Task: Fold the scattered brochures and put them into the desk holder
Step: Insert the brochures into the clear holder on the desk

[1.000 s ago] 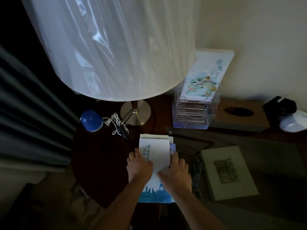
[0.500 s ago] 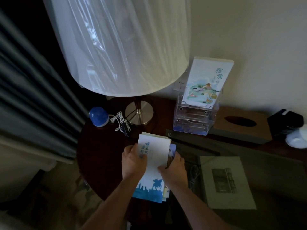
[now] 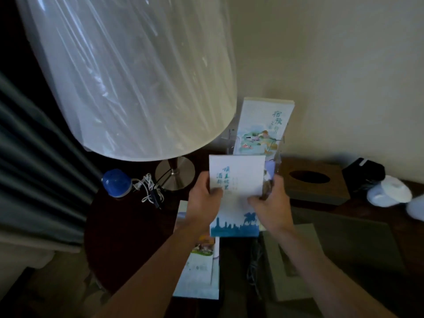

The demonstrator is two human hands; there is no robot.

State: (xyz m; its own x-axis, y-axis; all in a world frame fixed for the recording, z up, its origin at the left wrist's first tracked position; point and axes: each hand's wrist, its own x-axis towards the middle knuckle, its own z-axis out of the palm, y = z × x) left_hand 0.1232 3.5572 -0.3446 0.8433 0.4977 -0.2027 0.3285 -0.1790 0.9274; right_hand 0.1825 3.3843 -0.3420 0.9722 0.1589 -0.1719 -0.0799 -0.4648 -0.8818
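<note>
I hold a folded white brochure [image 3: 238, 177] with green lettering and a blue skyline above the desk. My left hand [image 3: 203, 200] grips its left edge and my right hand [image 3: 269, 204] grips its right edge, with another printed sheet behind it. The brochure is raised in front of the clear desk holder [image 3: 276, 158], which it mostly hides. A tall brochure [image 3: 263, 125] with a landscape picture stands in the holder. Another brochure [image 3: 199, 271] lies flat on the dark round table under my left forearm.
A large lamp with a plastic-wrapped shade [image 3: 137, 72] and metal base [image 3: 175, 172] stands left of the holder. A blue dome [image 3: 115, 182] and a coiled white cord [image 3: 149, 187] sit beside it. A tissue box [image 3: 314, 182], a black box [image 3: 364, 173], a white object [image 3: 390, 191] and a framed card [image 3: 296, 260] are at right.
Both hands lifted the white brochure off the table and carried it up toward the holder. The brochure that lay under it is now uncovered on the table.
</note>
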